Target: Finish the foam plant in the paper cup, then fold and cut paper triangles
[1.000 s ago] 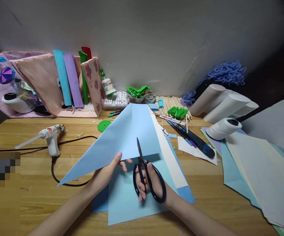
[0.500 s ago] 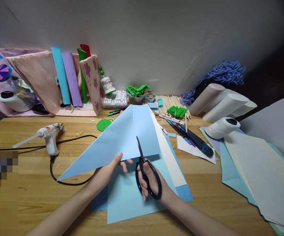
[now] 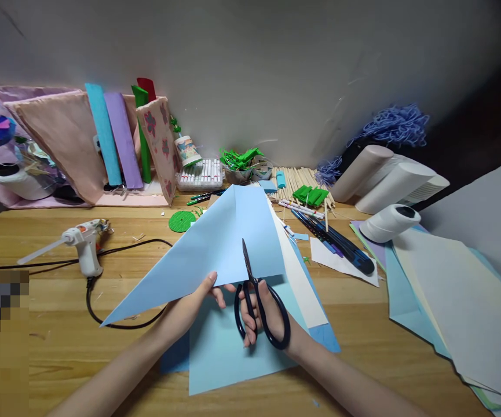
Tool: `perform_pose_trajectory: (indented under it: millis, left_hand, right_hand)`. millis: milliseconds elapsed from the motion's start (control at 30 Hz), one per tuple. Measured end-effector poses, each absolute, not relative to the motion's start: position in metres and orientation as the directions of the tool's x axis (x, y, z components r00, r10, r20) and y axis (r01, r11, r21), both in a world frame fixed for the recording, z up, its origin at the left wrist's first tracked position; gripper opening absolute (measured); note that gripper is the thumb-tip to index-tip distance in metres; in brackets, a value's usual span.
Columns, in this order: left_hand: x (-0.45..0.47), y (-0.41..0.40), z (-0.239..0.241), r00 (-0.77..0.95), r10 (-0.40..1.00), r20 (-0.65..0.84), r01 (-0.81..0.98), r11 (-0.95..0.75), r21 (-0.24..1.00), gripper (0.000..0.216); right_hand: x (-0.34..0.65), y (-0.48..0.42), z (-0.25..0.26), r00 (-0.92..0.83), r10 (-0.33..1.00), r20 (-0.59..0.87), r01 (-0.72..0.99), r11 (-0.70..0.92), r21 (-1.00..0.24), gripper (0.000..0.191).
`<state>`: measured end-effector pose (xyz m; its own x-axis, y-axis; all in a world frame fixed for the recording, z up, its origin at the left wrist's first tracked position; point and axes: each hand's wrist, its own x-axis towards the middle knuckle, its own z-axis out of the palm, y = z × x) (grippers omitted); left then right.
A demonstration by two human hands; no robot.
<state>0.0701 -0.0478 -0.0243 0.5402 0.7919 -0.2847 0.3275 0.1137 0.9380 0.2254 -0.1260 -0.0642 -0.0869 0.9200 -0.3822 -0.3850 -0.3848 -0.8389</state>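
Observation:
A light blue sheet of paper (image 3: 198,243), creased down its upper part, is raised at an angle above the table. My left hand (image 3: 209,289) pinches its lower edge, thumb on top and fingers underneath. Black-handled scissors (image 3: 249,263) are in my right hand (image 3: 261,313), with fingers and thumb through the loops. Their blades lie across the paper's lower edge, one blade showing on top with its tip pointing away from me. Below lie a pale blue-green sheet (image 3: 241,347), a white strip of paper (image 3: 308,289) and a darker blue sheet (image 3: 325,339).
A white glue gun (image 3: 87,249) with a black cord lies left. Behind are a box of markers (image 3: 200,176), wooden sticks (image 3: 297,179) and green strips (image 3: 241,157). At right stand a spool of white thread (image 3: 389,223) and stacked paper (image 3: 463,301).
The scissor handles have spread slightly wider apart in my right hand. My left hand keeps its hold on the paper, and the view has shifted a little.

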Motion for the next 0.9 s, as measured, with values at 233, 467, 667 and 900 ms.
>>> perform_pose_trajectory:
  millis: [233, 467, 667, 900]
  left_hand:
    - [0.071, -0.047, -0.026, 0.543, 0.792, -0.279, 0.288, 0.136, 0.948, 0.047]
    - [0.070, -0.043, -0.023, 0.456, 0.852, -0.258, 0.341, 0.101, 0.935, 0.050]
    - [0.068, -0.042, -0.020, 0.506, 0.816, -0.277, 0.353, 0.097, 0.931, 0.049]
    - [0.069, -0.048, -0.018, 0.556, 0.770, -0.314, 0.336, 0.138, 0.932, 0.049]
  right_hand:
    - [0.224, -0.126, -0.067, -0.064, 0.934, -0.350, -0.400, -0.346, -0.849, 0.063]
    - [0.225, -0.128, -0.058, -0.152, 0.906, -0.395, -0.391, -0.422, -0.818, 0.069]
    - [0.231, -0.123, -0.052, -0.220, 0.881, -0.419, -0.400, -0.473, -0.785, 0.080]
    - [0.230, -0.122, -0.059, -0.202, 0.889, -0.411, -0.426, -0.458, -0.780, 0.078]
